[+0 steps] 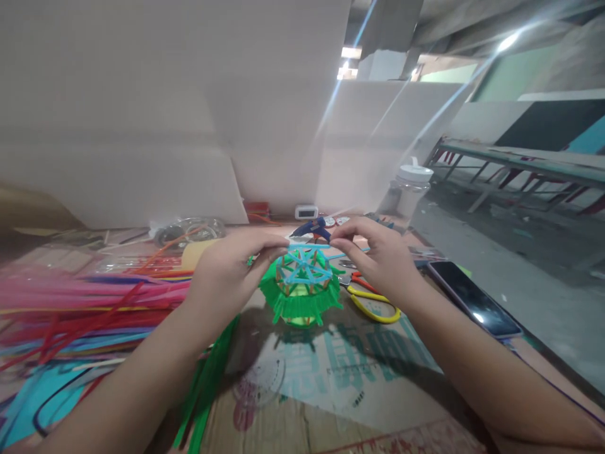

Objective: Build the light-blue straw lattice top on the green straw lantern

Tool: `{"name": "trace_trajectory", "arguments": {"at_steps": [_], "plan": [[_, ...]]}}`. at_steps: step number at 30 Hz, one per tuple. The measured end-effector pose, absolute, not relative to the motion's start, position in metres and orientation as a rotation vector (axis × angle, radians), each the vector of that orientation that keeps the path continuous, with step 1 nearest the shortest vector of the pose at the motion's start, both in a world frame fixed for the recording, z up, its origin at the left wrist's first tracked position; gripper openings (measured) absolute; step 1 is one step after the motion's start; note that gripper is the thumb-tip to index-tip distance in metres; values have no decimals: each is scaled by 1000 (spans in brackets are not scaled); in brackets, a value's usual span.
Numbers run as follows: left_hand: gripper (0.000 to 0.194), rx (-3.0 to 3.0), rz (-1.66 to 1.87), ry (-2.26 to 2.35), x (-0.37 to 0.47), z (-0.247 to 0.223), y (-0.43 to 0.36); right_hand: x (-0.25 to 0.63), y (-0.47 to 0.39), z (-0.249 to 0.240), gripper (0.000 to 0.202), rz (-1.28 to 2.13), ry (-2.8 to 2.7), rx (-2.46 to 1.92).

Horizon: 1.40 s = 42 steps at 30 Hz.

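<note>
A small craft model (302,306) stands on the work surface, with a fringed green skirt and a frame of light blue spokes on top. Just over its far rim, a short light blue pipe cleaner (309,246) stretches between my two hands. My left hand (236,258) pinches its left end between thumb and fingers. The right end is pinched by my right hand (373,249). Whether the strip touches the frame, I cannot tell. Behind the model lies a dark blue glue gun (309,228).
Yellow-handled pliers (373,306) lie right of the model, near a phone (475,299). Pipe cleaners (94,302) in many colours are piled at the left. A clear bottle (412,189) with a white lid and a small white digital display (306,212) stand at the back.
</note>
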<state>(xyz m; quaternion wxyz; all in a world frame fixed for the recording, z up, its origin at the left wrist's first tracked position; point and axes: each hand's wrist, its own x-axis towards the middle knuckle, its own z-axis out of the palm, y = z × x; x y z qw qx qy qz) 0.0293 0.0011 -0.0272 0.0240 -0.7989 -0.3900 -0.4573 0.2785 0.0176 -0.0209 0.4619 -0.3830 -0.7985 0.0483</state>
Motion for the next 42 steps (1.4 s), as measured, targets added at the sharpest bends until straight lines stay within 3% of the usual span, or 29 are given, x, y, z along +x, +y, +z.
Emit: {"name": "trace_trajectory", "arguments": {"at_steps": [8, 15, 19, 26, 32, 37, 42], "plan": [[14, -2386, -1466, -1301, 24, -20, -5, 304, 32, -24, 19, 787, -1721, -956], [26, -2409, -1457, -1269, 21, -18, -9, 305, 28, -20, 17, 1016, -1658, -1054], [23, -2389, -1463, -1313, 20, -18, -10, 307, 21, -12, 13, 898, -1625, -1094], [15, -2374, -1442, -1354, 22, -16, -12, 322, 29, -12, 17, 398, -1581, -1193], [14, -2389, -1465, -1330, 22, -18, -11, 330, 36, -13, 47, 358, -1676, -1176], [16, -2427, -1489, -1296, 26, -22, -10, 320, 23, -10, 19, 261, -1844, -1169], [15, -2483, -1448, -1223, 32, -27, -12, 293, 6, -16, 14, 152, -1976, -865]]}}
